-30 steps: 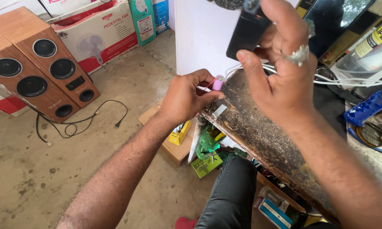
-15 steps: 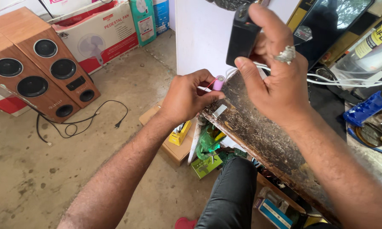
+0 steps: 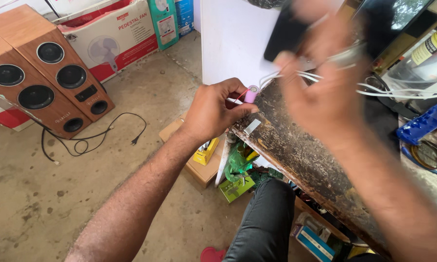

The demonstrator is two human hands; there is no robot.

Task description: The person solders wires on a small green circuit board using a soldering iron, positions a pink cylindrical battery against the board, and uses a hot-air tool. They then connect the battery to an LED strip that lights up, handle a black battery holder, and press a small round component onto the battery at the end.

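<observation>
- Left hand (image 3: 213, 109) pinched shut on pink cell (image 3: 251, 93) at worktop (image 3: 296, 150) near corner, red lead running from it.
- Right hand (image 3: 325, 92), blurred, wrapped around black device (image 3: 284, 36) above worktop; white wires (image 3: 374, 90) trailing under it.
- Risk, judged: cell slipping off the corner to the floor if pinch loosens; wires snagging and tearing loose as device swings.
- Open carton (image 3: 199, 167) below corner: yellow tool (image 3: 206, 151) standing in it; rest hidden.

Red-and-white carton (image 3: 112, 36) behind speakers, teal box (image 3: 163, 22) and blue box (image 3: 184, 14) beside it, yellow-labelled bottle (image 3: 429, 53) far right
</observation>
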